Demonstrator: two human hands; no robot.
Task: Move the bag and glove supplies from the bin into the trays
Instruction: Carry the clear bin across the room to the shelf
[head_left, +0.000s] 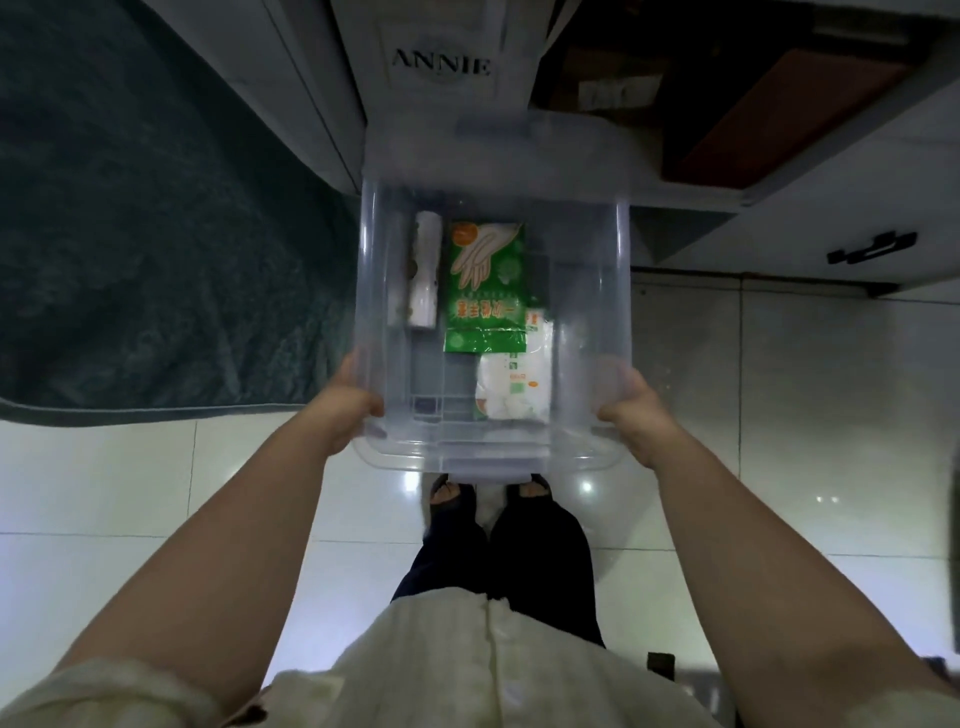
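I hold a clear plastic bin (592, 291) in front of me, above the floor. My left hand (343, 410) grips its near left side and my right hand (636, 415) grips its near right side. Inside lie a green glove packet (485, 283) printed with a hand, a white roll of bags (425, 270) to its left, and a white packet (514, 379) nearer to me. Something grey and gridded (441, 387) shows through the bin's bottom; I cannot tell what it is.
A dark green cover (130, 234) fills the left. A white unit labelled ANNIE (441, 65) stands ahead, with a brown surface (779, 104) and a white cabinet with a black handle (872, 247) to the right. Glossy white floor tiles (156, 493) lie below, around my feet.
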